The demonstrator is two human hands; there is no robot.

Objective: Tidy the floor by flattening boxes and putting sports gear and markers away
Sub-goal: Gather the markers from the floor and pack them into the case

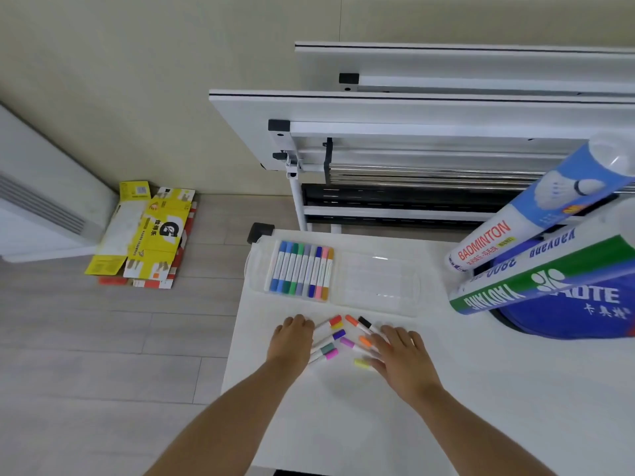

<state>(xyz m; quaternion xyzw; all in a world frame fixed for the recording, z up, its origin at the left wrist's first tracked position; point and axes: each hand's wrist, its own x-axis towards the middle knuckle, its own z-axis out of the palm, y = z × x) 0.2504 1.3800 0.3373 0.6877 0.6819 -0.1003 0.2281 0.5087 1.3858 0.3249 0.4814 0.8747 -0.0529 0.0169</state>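
Note:
Several loose coloured markers (338, 338) lie on the white table (343, 424) between my two hands. My left hand (291, 340) rests palm down on their left ends, fingers curled over them. My right hand (402, 355) lies flat with spread fingers on the right-hand markers. Behind them an open clear marker case (378, 286) holds a row of several markers (302, 274) in its left half; its right half holds none. Flattened yellow boxes (147, 235) lie stacked on the floor by the wall. Shuttlecock tubes (536, 214) lean out of a blue bag (567, 317) at the right.
Folded white tables (429, 108) stand on edge against the wall behind the table. A white radiator-like unit (37, 201) sits at the left. Wood-pattern floor (103, 338) runs along the table's left side.

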